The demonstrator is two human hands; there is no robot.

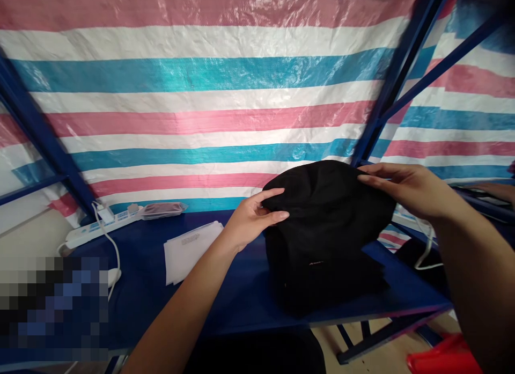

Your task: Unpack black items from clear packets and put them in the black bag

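A black cloth item (pixel 333 202), soft and creased, is held up between my two hands above the blue table (pixel 237 304). Its exact kind does not show. My left hand (pixel 257 215) pinches its left edge between thumb and fingers. At the upper right edge, my right hand (pixel 396 183) is closed on the same cloth with thumb and fingers. Below it, more black fabric (pixel 322 288) with a small light mark rests on the table; whether the two are one piece I cannot tell.
White papers (pixel 189 248) lie left of my left forearm. Behind them are a white power strip (pixel 120 219) with a cable and a clear packet (pixel 163 210). Blue metal posts (pixel 396 79) and a striped sheet (pixel 201 116) stand behind. Something red (pixel 440 355) is low at right.
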